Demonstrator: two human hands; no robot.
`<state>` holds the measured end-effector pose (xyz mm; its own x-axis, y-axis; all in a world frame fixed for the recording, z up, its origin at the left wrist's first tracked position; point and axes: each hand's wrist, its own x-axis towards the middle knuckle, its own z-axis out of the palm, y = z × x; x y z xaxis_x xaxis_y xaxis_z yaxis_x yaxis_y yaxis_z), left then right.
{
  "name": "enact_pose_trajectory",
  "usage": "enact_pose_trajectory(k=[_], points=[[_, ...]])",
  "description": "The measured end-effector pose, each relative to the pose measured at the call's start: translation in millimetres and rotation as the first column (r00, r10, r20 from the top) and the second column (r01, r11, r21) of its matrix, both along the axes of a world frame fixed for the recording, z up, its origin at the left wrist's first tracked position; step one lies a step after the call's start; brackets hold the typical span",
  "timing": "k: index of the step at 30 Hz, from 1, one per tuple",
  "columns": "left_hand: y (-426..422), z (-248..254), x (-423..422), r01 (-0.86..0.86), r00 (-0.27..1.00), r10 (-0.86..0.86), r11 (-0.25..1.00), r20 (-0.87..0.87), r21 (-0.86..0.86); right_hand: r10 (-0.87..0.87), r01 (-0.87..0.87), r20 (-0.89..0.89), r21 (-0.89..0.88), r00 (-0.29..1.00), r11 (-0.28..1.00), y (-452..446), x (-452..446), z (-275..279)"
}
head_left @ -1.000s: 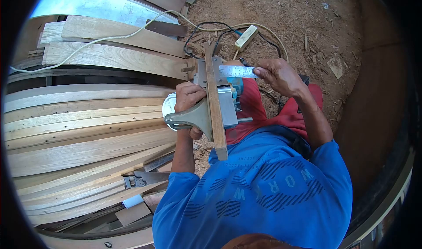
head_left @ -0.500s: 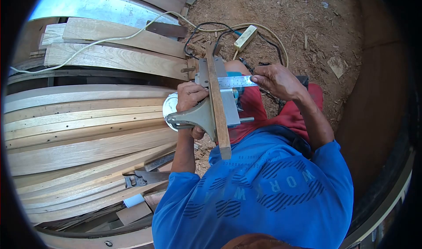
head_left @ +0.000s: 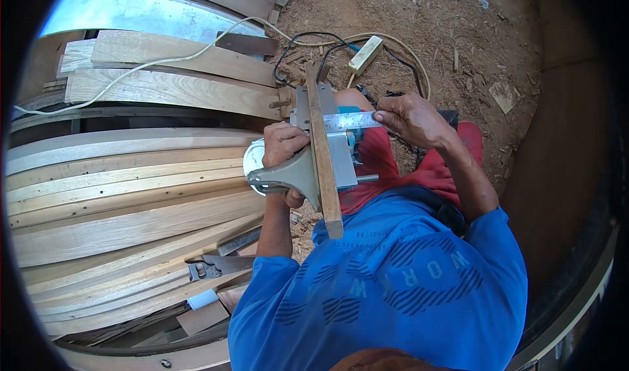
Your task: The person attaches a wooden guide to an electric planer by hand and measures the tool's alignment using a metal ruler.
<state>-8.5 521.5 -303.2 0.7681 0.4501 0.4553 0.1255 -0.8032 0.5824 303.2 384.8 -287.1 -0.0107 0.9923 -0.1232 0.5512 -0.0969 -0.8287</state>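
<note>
My left hand (head_left: 286,145) is closed around the side of a power tool (head_left: 343,158) with a flat metal base, its fingers next to a grey curved fence (head_left: 291,174). A narrow wooden strip (head_left: 322,155) lies lengthwise across the base, against the fence. My right hand (head_left: 409,120) pinches the right end of a steel ruler (head_left: 352,121). The ruler lies across the base, with its left end at the strip's edge. Parts of the tool's body are hidden under the base.
Long boards (head_left: 131,204) are stacked on the left, with a handsaw (head_left: 223,266) on them. A white power strip (head_left: 365,55) and cables lie on the ground (head_left: 452,17) strewn with shavings. A white round object (head_left: 254,164) is beside my left hand.
Since the earliest frame, my right hand and the ruler have shifted slightly toward my body and a little left. The wooden strip's near end has moved slightly right.
</note>
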Motion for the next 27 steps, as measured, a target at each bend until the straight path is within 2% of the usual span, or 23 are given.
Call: enact_pose_trajectory(k=[5,11,15,18,22,27], points=[[-6.5,4.8,5.3,-0.022,0.998,0.025,0.999,0.063,-0.038,0.001,-0.001,-0.015,-0.014,1.0,1.0,1.3,-0.4,2.4],[3.3,-4.2,-5.4,-0.03,0.997,0.026,0.998,-0.071,-0.046,0.004,-0.004,-0.011,-0.001,1.0,1.0,1.5,0.2,-0.7],[-10.5,7.2,5.1,-0.054,0.997,0.058,0.995,0.046,-0.082,-0.02,0.021,-0.021,0.026,1.0,0.999,0.4,-0.2,-7.5],[-13.7,11.7,9.8,-0.057,0.994,0.062,0.997,0.092,-0.049,-0.007,0.008,-0.021,0.049,1.0,0.999,0.4,0.2,-9.4],[6.3,-10.3,-6.0,0.028,1.0,-0.028,1.0,0.008,-0.001,0.004,-0.004,0.002,0.016,1.0,1.0,1.0,-0.5,-2.1],[6.3,-9.8,-11.7,-0.034,0.992,0.03,0.999,-0.123,-0.031,0.0,0.0,0.022,-0.001,1.0,1.0,0.5,-3.2,6.5]])
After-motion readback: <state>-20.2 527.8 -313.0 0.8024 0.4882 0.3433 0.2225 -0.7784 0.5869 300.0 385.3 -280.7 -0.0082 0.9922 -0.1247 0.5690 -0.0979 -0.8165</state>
